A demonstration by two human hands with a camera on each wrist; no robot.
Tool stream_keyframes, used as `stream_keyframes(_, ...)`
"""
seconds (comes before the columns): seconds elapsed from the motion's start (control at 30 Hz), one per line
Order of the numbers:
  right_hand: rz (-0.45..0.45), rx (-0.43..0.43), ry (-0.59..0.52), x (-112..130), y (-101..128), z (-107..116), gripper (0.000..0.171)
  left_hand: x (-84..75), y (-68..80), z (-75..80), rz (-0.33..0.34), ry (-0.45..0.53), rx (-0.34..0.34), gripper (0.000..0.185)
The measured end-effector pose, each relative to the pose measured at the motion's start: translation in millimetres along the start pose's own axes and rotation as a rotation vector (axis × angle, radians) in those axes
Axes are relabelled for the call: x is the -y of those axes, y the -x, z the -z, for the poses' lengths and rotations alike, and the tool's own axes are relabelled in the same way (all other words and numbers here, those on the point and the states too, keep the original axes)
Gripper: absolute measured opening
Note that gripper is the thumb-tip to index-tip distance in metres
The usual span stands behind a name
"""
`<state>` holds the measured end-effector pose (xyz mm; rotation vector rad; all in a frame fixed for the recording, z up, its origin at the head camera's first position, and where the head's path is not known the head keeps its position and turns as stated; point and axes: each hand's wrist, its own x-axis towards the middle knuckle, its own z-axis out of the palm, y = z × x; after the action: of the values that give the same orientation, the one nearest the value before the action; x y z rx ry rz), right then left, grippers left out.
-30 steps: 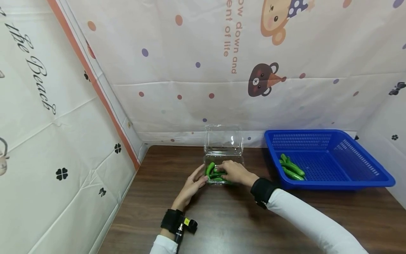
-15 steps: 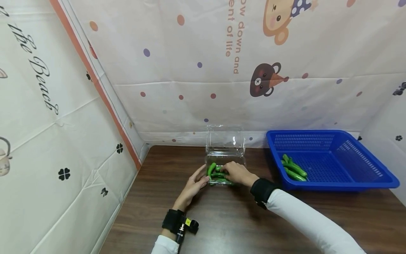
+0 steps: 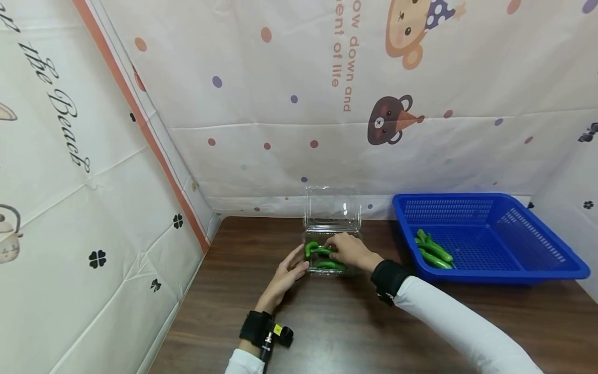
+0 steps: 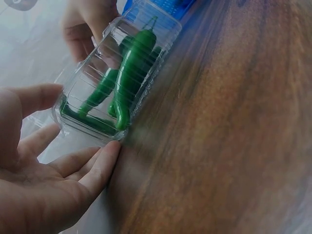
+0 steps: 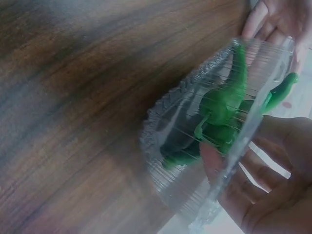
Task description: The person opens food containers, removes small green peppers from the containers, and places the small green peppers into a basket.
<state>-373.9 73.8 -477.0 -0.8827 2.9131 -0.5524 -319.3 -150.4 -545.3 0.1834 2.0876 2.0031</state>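
Head view: the right hand hides part of the clear plastic clamshell and its green chili peppers; from here I can neither count these nor tell whether the fingertips pinch one. The frame crops both white sleeves and the tan bear print. Wrist views: I see the left hand cut off, the blue basket reduced to a corner, the ribbed plastic blurred.

Peppers in a container on the table, left of a basket with more peppers inside.
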Motion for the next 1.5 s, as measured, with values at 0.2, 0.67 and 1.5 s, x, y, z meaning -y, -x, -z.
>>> stream_keyframes(0.2,0.003,0.014,0.008,3.5,2.2,6.2,0.023,0.2,-0.3,0.9,-0.013,0.003,-0.001,0.065)
stream_keyframes(0.67,0.031,0.149,0.005,9.0,4.4,9.6,0.024,2.6,-0.4,0.1,-0.006,-0.003,-0.009,0.064)
stream_keyframes(1.5,0.064,0.249,-0.012,5.1,2.6,1.8,0.017,3.3,0.1,-0.7,-0.015,-0.005,-0.009,0.06)
